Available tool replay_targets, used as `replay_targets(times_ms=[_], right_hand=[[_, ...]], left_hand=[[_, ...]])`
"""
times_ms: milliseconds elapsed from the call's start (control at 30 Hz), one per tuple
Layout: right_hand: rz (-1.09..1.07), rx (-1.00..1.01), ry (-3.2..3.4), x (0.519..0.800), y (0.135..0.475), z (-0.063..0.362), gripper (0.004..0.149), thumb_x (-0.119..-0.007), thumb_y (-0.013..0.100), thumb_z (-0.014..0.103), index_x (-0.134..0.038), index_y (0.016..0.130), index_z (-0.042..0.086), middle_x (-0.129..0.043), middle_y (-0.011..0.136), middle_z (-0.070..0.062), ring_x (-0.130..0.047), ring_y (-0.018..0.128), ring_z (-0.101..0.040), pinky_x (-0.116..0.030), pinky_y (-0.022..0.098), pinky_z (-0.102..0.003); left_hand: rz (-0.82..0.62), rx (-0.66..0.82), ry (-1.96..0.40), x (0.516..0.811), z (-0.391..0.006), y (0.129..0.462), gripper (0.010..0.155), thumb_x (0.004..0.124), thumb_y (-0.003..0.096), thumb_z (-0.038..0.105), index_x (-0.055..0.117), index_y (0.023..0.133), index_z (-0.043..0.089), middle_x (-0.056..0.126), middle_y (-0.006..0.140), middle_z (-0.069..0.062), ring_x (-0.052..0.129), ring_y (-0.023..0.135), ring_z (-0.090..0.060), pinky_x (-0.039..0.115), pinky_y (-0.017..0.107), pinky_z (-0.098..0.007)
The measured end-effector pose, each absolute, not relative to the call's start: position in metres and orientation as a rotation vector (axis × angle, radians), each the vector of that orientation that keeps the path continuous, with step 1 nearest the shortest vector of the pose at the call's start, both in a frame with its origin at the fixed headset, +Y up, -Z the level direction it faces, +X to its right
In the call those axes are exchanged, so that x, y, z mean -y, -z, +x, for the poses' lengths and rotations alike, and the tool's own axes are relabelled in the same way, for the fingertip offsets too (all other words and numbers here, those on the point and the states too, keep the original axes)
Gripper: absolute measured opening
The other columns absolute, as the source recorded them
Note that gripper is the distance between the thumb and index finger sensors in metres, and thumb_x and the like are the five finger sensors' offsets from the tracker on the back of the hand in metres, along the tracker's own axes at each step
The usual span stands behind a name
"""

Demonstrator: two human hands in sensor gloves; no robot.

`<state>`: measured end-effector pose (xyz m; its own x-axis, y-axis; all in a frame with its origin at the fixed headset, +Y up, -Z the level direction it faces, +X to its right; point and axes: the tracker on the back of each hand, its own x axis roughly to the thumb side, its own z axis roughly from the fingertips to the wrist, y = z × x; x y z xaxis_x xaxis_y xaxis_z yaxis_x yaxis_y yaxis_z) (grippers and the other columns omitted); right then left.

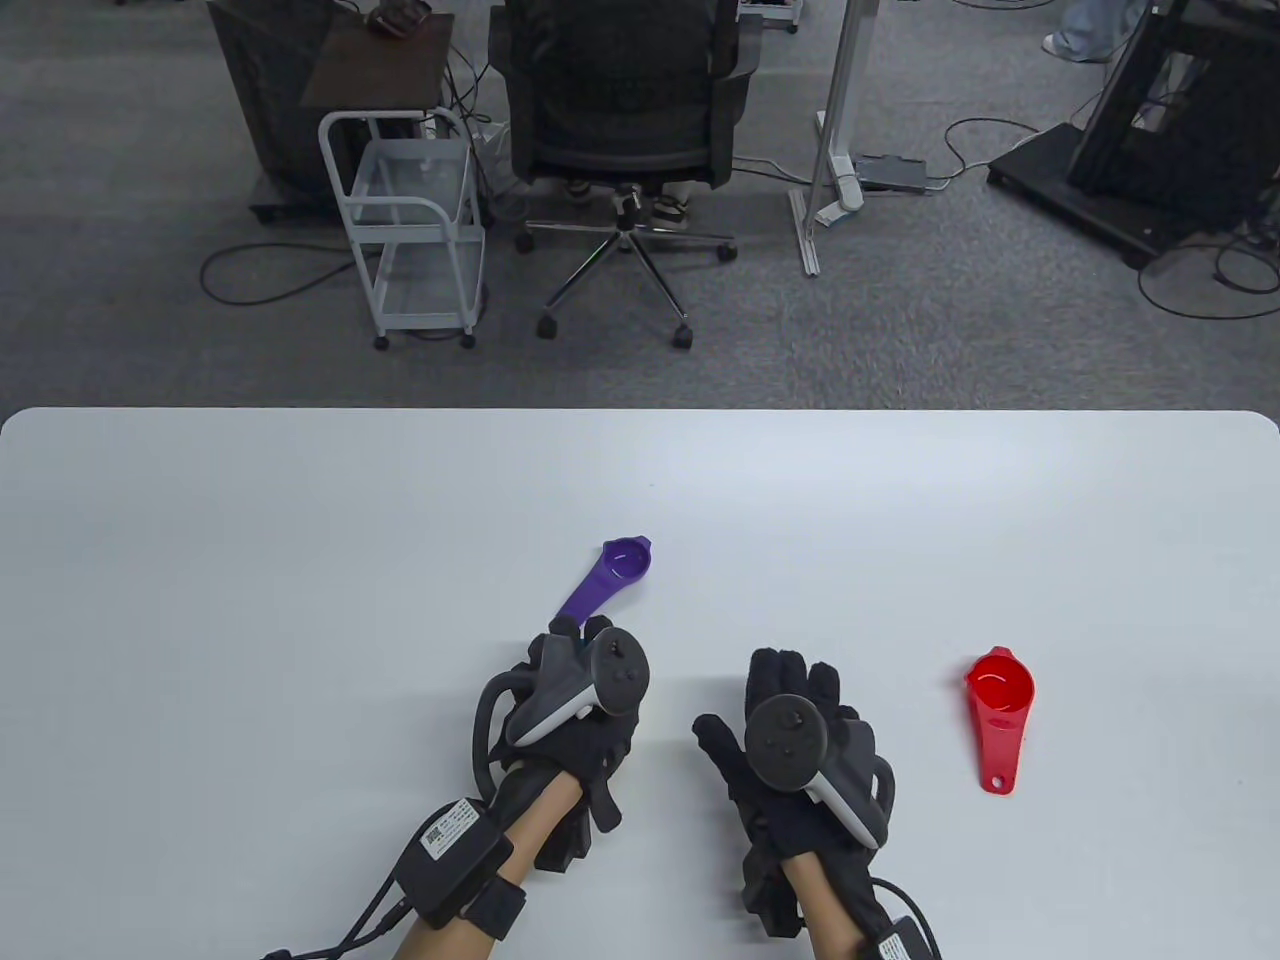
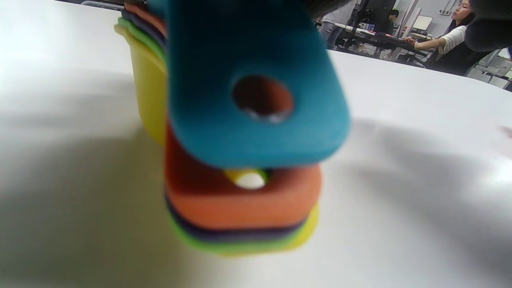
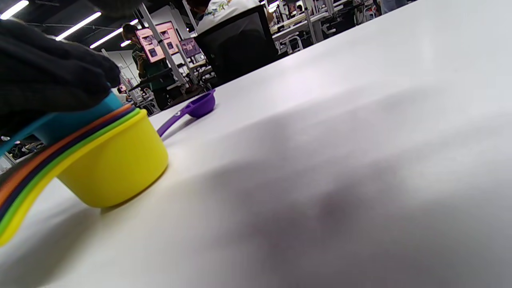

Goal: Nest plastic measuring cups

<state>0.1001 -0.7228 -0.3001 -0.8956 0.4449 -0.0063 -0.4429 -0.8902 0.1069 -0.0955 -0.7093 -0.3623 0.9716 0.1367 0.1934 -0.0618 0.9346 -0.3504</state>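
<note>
A stack of nested plastic measuring cups (image 3: 108,164), with a yellow cup outermost and green, dark purple, orange and teal cups set inside it, is seen standing on the white table (image 1: 300,560). In the table view the stack is hidden under the left hand (image 1: 570,700). The flat handles (image 2: 256,120) are fanned one over another, the teal one uppermost, each with a hanging hole.

Beyond the stack, a small purple plastic measuring cup (image 1: 612,578) lies loose, its handle pointing back toward the stack. Well to the right of the stack, past the right hand (image 1: 790,740), a red plastic measuring cup (image 1: 1000,705) stands upright and apart from everything.

The teal cup is covered by the left hand from above; whether the stack is gripped or merely pressed cannot be told. The right hand is laid beside the stack with fingers extended, and nothing is held in it.

The cups are judged light, rigid and smooth, likely to slide on the table if nudged. Each loose cup is probably best taken by its stiff handle, so that the bowl can be lowered straight into the stack.
</note>
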Motion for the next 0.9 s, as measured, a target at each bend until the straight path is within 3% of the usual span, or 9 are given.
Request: replay_targets(times_ms=[300, 433, 600, 733, 900], right_hand=[[0.014, -0.218, -2.689, 0.726, 0.301, 0.100, 0.088, -0.051, 0.060, 0.056, -0.016, 0.115, -0.002, -0.018, 0.118, -0.041, -0.017, 0.098, -0.067, -0.022, 0.066, -0.081], [0.020, -0.208, -2.695, 0.726, 0.301, 0.100, 0.088, -0.051, 0.060, 0.056, -0.015, 0.115, -0.002, -0.017, 0.118, -0.041, -0.017, 0.098, -0.067, -0.022, 0.066, -0.081], [0.012, -0.187, -2.751, 0.726, 0.302, 0.100, 0.087, -0.051, 0.060, 0.055, -0.015, 0.115, -0.001, -0.017, 0.118, -0.040, -0.016, 0.099, -0.067, -0.021, 0.066, -0.080], [-0.039, -0.155, -2.857, 0.724, 0.303, 0.101, 0.086, -0.051, 0.060, 0.055, -0.015, 0.115, -0.001, -0.017, 0.118, -0.040, -0.017, 0.099, -0.067, -0.021, 0.067, -0.080], [-0.132, -0.098, -2.994, 0.721, 0.315, 0.114, 0.086, -0.051, 0.060, 0.055, -0.015, 0.116, 0.001, -0.015, 0.119, -0.038, -0.016, 0.100, -0.065, -0.020, 0.068, -0.080]], left_hand=[[-0.401, 0.216, -0.100, 0.717, -0.096, 0.363, 0.081, 0.055, 0.0618, 0.046, 0.012, 0.114, 0.002, 0.010, 0.114, -0.040, 0.030, 0.104, -0.064, 0.033, 0.067, -0.077], [-0.305, 0.264, -0.179, 0.693, -0.107, 0.358, 0.088, 0.055, 0.0592, 0.056, 0.010, 0.114, 0.003, 0.006, 0.114, -0.040, 0.021, 0.103, -0.067, 0.027, 0.065, -0.080], [-0.087, 0.344, -0.083, 0.659, -0.150, 0.337, 0.089, 0.057, 0.0571, 0.059, 0.014, 0.117, 0.008, 0.004, 0.118, -0.031, 0.010, 0.105, -0.060, 0.018, 0.064, -0.080], [-0.054, 0.285, 0.104, 0.672, -0.198, 0.327, 0.092, 0.053, 0.0550, 0.066, 0.010, 0.117, 0.014, 0.001, 0.120, -0.022, 0.002, 0.103, -0.058, 0.012, 0.062, -0.079], [-0.090, 0.201, 0.010, 0.691, -0.243, 0.329, 0.091, 0.053, 0.0541, 0.068, 0.010, 0.116, 0.017, 0.002, 0.121, -0.019, 0.001, 0.102, -0.057, 0.010, 0.061, -0.079]])
